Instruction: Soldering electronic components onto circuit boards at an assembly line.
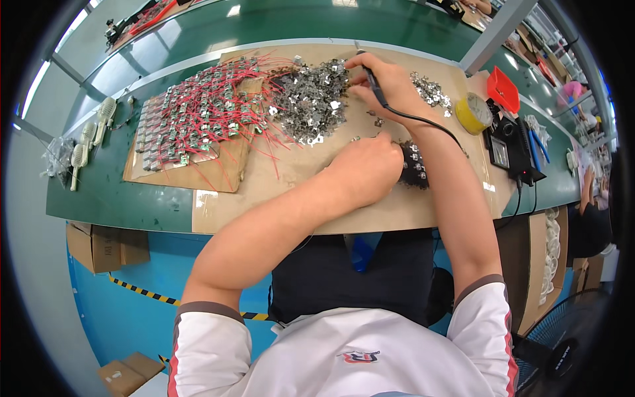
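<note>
Red-wired parts spread well left of the fingers of your left hand, while small metal pieces heap just beside the fingertips of your right hand. Your left fingers curl nearly closed, any contents impossible to tell; your half-bent right fingers hold a black corded tool.

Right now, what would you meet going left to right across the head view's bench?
Pale brush-like objects, red-wired boards, large metal pile, right hand, small metal pile, yellow roll, red tray, blue-handled tool.
</note>
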`<action>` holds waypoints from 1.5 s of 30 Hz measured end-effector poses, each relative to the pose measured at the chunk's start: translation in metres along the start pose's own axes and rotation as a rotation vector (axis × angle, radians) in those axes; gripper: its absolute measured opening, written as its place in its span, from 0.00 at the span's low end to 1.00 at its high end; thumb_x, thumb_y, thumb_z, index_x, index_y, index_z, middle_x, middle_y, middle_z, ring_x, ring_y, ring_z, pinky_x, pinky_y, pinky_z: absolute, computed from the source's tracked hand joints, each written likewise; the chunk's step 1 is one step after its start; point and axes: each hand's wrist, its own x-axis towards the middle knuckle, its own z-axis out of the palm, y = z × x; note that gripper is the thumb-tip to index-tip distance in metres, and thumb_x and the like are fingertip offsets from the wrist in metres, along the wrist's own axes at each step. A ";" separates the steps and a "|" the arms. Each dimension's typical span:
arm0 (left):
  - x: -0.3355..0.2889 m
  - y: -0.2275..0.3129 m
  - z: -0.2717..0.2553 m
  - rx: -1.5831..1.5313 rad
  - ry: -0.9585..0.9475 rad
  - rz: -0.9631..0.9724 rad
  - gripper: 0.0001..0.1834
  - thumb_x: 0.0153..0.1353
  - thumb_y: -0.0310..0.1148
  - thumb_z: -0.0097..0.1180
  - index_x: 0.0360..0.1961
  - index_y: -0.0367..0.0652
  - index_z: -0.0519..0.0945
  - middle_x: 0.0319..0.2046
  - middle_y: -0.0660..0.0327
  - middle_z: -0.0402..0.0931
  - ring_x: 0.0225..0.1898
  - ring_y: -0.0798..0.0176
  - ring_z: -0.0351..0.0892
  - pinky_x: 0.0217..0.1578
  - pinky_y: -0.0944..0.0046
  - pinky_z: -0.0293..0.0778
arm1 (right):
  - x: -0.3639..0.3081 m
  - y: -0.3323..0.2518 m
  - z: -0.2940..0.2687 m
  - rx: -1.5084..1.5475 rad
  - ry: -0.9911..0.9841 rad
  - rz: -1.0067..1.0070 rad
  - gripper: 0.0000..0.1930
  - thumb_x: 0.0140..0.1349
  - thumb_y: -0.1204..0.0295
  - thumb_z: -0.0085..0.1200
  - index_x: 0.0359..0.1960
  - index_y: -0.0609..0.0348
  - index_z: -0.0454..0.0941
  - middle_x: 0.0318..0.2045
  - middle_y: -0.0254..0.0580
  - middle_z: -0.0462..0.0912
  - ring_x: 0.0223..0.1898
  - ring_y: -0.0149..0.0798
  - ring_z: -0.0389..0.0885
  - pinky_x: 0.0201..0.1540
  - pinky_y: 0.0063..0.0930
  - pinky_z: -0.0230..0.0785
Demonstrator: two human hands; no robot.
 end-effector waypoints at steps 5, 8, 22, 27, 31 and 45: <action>0.001 -0.001 -0.001 -0.045 0.004 0.004 0.09 0.57 0.22 0.60 0.38 0.28 0.84 0.44 0.37 0.81 0.42 0.35 0.88 0.44 0.44 0.85 | 0.014 0.014 0.018 0.073 -0.052 -0.041 0.21 0.60 0.76 0.69 0.55 0.51 0.80 0.35 0.44 0.92 0.38 0.49 0.91 0.45 0.38 0.82; 0.000 0.001 0.001 -0.015 0.046 0.005 0.07 0.58 0.24 0.59 0.36 0.29 0.82 0.38 0.41 0.81 0.38 0.36 0.87 0.42 0.43 0.84 | 0.007 0.013 0.016 0.030 -0.030 -0.024 0.20 0.60 0.76 0.69 0.55 0.51 0.81 0.35 0.45 0.92 0.37 0.49 0.90 0.44 0.37 0.82; -0.001 -0.002 0.005 -0.025 0.060 -0.030 0.08 0.64 0.28 0.59 0.36 0.33 0.84 0.40 0.46 0.82 0.40 0.38 0.86 0.45 0.43 0.82 | -0.096 -0.014 -0.048 0.063 -0.016 0.183 0.19 0.62 0.82 0.65 0.54 0.55 0.83 0.36 0.46 0.91 0.38 0.40 0.91 0.44 0.31 0.83; 0.001 -0.004 0.007 -0.002 0.071 -0.044 0.08 0.65 0.30 0.60 0.35 0.36 0.86 0.41 0.48 0.82 0.42 0.41 0.85 0.47 0.45 0.82 | -0.108 -0.003 -0.042 -0.009 0.150 0.092 0.19 0.61 0.85 0.65 0.54 0.56 0.85 0.37 0.47 0.90 0.40 0.43 0.91 0.44 0.32 0.83; 0.000 -0.001 0.001 -0.029 0.064 -0.064 0.08 0.64 0.31 0.62 0.36 0.39 0.89 0.40 0.50 0.83 0.43 0.43 0.85 0.47 0.47 0.82 | -0.110 -0.003 -0.040 -0.052 0.210 -0.057 0.19 0.60 0.85 0.64 0.53 0.56 0.85 0.40 0.46 0.89 0.42 0.44 0.90 0.45 0.35 0.82; -0.029 0.010 -0.059 0.119 0.220 -0.102 0.11 0.62 0.34 0.68 0.37 0.35 0.88 0.40 0.47 0.83 0.40 0.40 0.86 0.44 0.46 0.83 | -0.115 0.001 -0.040 -0.069 0.178 -0.070 0.18 0.59 0.83 0.65 0.51 0.55 0.83 0.35 0.43 0.87 0.39 0.49 0.86 0.44 0.42 0.79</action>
